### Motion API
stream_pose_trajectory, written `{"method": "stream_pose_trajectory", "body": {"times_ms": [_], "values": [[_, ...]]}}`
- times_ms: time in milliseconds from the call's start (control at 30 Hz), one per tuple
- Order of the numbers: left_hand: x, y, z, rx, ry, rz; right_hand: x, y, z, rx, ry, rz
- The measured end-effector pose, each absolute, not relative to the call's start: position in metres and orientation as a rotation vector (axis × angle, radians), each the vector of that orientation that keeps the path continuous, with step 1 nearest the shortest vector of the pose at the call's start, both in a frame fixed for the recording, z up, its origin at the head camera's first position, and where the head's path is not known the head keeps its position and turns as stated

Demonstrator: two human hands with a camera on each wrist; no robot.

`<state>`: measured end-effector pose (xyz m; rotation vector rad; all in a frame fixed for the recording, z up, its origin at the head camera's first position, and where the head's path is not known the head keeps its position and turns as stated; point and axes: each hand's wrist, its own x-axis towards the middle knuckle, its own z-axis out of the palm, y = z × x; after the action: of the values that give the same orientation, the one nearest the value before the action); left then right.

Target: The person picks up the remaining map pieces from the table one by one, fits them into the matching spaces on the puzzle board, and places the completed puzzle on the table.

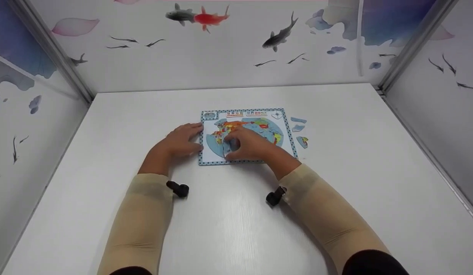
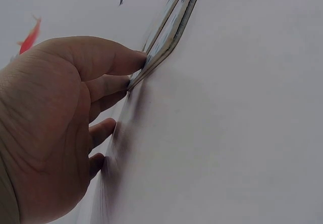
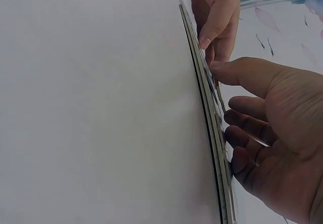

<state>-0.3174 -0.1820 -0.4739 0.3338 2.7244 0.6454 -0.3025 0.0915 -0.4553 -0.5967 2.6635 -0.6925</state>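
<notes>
A world map puzzle board (image 1: 209, 156) with a blue patterned border lies flat on the table. My left hand (image 1: 179, 141) touches its left edge; in the left wrist view, the thumb of that hand (image 2: 55, 128) is against the board's corner (image 2: 169, 38), fingers apart. Over the lower left of the map, my right hand (image 1: 251, 145) pinches a blue puzzle piece (image 1: 227, 147) between thumb and fingers. The right wrist view shows this hand (image 3: 287, 123) at the board's edge (image 3: 208, 108), the piece (image 3: 220, 99) tilted and partly hidden.
Right of the board lie three loose pieces: a narrow blue one (image 1: 298, 120), another blue one (image 1: 298, 128) and a multicoloured one (image 1: 302, 142). White panels with painted fish (image 1: 211, 18) stand behind and beside the table (image 1: 221, 214).
</notes>
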Motion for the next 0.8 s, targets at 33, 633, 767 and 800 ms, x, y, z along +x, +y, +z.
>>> {"method": "stream_pose_trajectory", "body": {"times_ms": [33,633,767,800], "values": [[-0.3173,-0.182,-0.4738,0.337,2.724,0.643,-0.3022,0.0912,-0.4553,-0.595,2.664,-0.693],[-0.3145,-0.1811,-0.4713,0.33,2.722,0.636,-0.3003,0.0891,-0.4553,-0.63,2.685,-0.647],[-0.3144,-0.1813,-0.4715,0.33,2.72,0.635,-0.3004,0.0874,-0.4551,-0.597,2.687,-0.637],[-0.3141,-0.1813,-0.4713,0.324,2.719,0.635,-0.3005,0.0872,-0.4552,-0.593,2.687,-0.635]]}}
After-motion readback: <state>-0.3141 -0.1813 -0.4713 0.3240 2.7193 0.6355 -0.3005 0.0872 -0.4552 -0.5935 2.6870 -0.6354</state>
